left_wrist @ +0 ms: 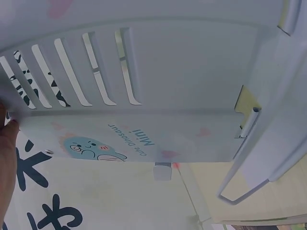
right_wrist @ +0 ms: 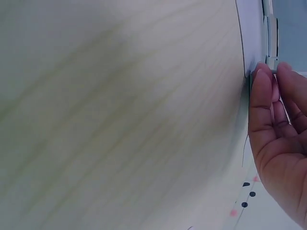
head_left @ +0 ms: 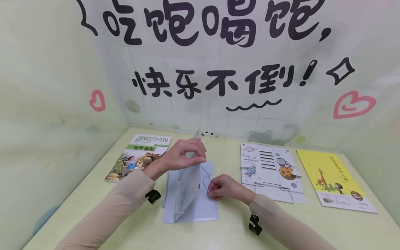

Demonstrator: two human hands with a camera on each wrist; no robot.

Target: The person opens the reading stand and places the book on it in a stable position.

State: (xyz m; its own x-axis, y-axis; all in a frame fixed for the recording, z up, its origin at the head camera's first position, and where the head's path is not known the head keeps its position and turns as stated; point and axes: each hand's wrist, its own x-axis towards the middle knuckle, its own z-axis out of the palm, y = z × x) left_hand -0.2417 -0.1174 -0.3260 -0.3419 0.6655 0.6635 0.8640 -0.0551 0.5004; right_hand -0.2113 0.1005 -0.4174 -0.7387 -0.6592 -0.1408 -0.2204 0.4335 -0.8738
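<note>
A pale blue metal book stand (head_left: 189, 189) is partly unfolded, its base plate (head_left: 204, 211) flat on the table and its slotted panel raised steeply. My left hand (head_left: 189, 151) grips the raised panel by its top edge. Several long slots and a blue dinosaur print (left_wrist: 93, 148) show on the panel in the left wrist view, with a bent wire prop (left_wrist: 242, 190) near its lower edge. At the stand's right side, my right hand (head_left: 227, 188) pinches its edge between thumb and fingers. Whether it holds wire or plate there, I cannot tell.
Behind my left arm lies a picture book (head_left: 137, 159) with a lion on its cover. To the right are a white space-themed book stand (head_left: 268, 173), folded flat, and a yellow book (head_left: 334, 180). A printed cloth wall (head_left: 200, 114) rises behind the table.
</note>
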